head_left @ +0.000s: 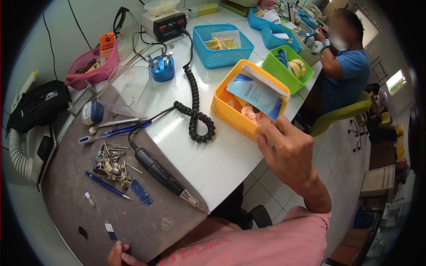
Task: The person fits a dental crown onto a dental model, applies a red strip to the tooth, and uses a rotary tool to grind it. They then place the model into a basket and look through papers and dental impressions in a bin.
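My right hand [286,142] reaches out over the table's edge, its thumb and fingers closed on the near rim of an orange plastic basket [233,119]. Inside the basket lie a blue-and-white printed card [255,94], papers and pinkish pieces [250,114] that look like dental moulds. At the bottom left, my left hand [119,255] is only partly in view. Its fingers are loosely bent and slightly apart, with nothing visible between them. Just beyond its fingertips, a small blue-and-white strip [110,231] lies on the grey mat [146,239].
A black rotary handpiece [162,173] with a coiled cord [194,102] crosses the mat beside a pile of burs [113,164]. Blue [224,57] and green [275,64] baskets stand farther back. A blue bur holder [162,71] is upright. Another person [344,66] sits at the far right.
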A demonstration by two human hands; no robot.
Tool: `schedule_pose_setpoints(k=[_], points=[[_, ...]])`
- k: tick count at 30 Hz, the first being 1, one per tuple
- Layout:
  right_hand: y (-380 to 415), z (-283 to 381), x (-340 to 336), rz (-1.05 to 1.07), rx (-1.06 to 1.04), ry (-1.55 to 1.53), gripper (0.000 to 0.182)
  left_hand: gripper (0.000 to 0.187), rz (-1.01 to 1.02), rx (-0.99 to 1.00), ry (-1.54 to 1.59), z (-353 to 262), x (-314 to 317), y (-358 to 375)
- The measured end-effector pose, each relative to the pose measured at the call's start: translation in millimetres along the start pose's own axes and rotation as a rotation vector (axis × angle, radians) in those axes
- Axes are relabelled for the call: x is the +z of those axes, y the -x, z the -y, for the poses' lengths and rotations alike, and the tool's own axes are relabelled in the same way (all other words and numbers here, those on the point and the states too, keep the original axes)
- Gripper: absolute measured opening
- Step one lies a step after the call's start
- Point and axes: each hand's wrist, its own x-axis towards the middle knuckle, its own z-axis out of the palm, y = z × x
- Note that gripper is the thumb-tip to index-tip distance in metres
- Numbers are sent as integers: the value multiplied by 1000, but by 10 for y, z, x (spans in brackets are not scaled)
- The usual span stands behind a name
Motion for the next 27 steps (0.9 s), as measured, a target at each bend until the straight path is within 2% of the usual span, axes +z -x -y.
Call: schedule_pose_setpoints(k=[8, 12, 16, 18, 19, 21, 27], points=[[-6, 16, -24, 72, -42, 87, 32, 29, 14, -49, -7, -46, 35, -12], [-37, -24, -97, 57, -15, -50, 34, 30, 18, -54, -24, -54, 49, -14], [-78, -171, -165, 60, 74, -172, 41, 31, 15, -93, -66, -60, 70, 21], [-110, -242, -184, 157, 51, -116, 51, 32, 22, -106, -103, -68, 68, 31], [-114, -278, -155, 160, 52, -122, 51, 33, 24, -127, -136, -76, 76, 32], [-123, -336, -93, 104, -68, 14, 62, 33, 23, -136, -154, -101, 95, 22], [-114, -500, 2, 128, -40, -8, 69, 32, -13, -165, -196, -114, 164, 18]])
